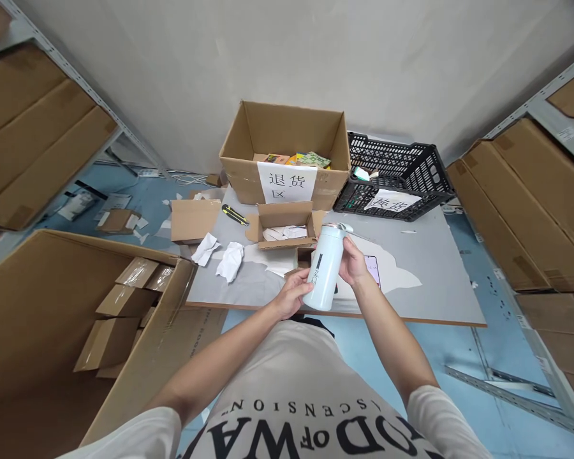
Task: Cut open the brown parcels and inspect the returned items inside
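Note:
A pale blue water bottle [326, 271] with dark lettering is held tilted over the front of the table. The fingers of my left hand [294, 293] close on its lower side, near the base. Around the upper side, by the lid, my right hand [353, 261] grips it. Behind the bottle stands an open small cardboard box [287, 242] with white paper inside. A phone [372, 271] with a lit screen lies beside my right hand, partly covered by it. Part of a smaller brown box [304, 257] shows behind the bottle.
At the back stand a large cardboard box [239, 182] with packets and a black crate [397, 153]. A yellow-black box cutter [235, 215], crumpled papers [230, 261] and another carton [194, 220] lie left. A big carton [119, 408] with smaller boxes stands at the left.

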Available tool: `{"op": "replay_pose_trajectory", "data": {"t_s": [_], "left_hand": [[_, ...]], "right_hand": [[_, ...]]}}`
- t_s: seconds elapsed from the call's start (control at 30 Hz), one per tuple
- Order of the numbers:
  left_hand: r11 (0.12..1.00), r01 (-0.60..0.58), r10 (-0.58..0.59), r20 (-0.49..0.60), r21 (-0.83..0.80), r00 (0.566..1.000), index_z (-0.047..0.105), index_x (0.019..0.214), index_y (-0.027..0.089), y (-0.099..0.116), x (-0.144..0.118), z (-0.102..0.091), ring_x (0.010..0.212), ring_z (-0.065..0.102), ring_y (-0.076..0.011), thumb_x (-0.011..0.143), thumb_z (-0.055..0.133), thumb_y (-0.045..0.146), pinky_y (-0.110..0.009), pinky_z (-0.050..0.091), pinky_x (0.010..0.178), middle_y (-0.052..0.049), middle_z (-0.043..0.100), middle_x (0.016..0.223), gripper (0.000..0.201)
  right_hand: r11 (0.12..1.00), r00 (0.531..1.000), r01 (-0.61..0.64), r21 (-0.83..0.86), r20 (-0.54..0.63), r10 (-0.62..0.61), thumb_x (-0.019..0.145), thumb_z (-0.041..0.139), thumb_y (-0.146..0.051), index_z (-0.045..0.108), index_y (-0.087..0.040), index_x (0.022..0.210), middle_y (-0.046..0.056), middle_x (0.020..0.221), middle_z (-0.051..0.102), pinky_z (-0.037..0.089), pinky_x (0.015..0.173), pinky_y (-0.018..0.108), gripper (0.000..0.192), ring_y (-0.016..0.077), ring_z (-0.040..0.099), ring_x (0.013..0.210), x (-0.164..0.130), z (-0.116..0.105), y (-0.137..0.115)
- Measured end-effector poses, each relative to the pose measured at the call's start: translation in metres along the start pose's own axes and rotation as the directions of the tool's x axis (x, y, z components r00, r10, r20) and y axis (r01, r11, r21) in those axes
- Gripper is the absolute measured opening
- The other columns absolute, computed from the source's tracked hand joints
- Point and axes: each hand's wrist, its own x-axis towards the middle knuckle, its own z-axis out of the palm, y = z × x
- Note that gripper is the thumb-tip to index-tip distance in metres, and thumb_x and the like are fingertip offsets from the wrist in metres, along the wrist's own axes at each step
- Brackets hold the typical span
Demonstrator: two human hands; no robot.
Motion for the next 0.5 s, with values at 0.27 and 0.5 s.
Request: {"op": "replay_pose_trajectory", "data": {"t_s": [0.27,0.5], "left_hand": [[0.943,-0.151,0.211,-0.182,0.298,0.96,0.041,0.129,0.024,-0.006,0.004,0.006,0.109,0.054,-0.026,0.047,0.086,0.044,-0.034,0.052,0.079,-0.014,0.038,0.14,0.096],[0.893,-0.158,0.302,-0.299,0.422,0.905,0.043,0.112,0.022,-0.017,0.012,0.015,0.099,0.059,-0.0222,0.055,0.082,0.036,-0.03,0.051,0.075,-0.01,0.055,0.116,0.071]], "right_hand": [[0.998,0.982,0.069,-0.008,-0.175,-0.069,0.072,0.057,-0.06,0.04,-0.03,0.123,0.004,0.11,0.062,0.05,0.069,0.033,0.061,0.022,0.061,0.087,0.018,-0.011,-0.016],[0.997,0.978,0.028,-0.071,-0.206,-0.042,0.072,0.062,-0.056,0.037,-0.032,0.122,0.005,0.121,0.056,0.05,0.062,0.028,0.061,0.0205,0.059,0.09,0.02,-0.014,-0.017]]}}
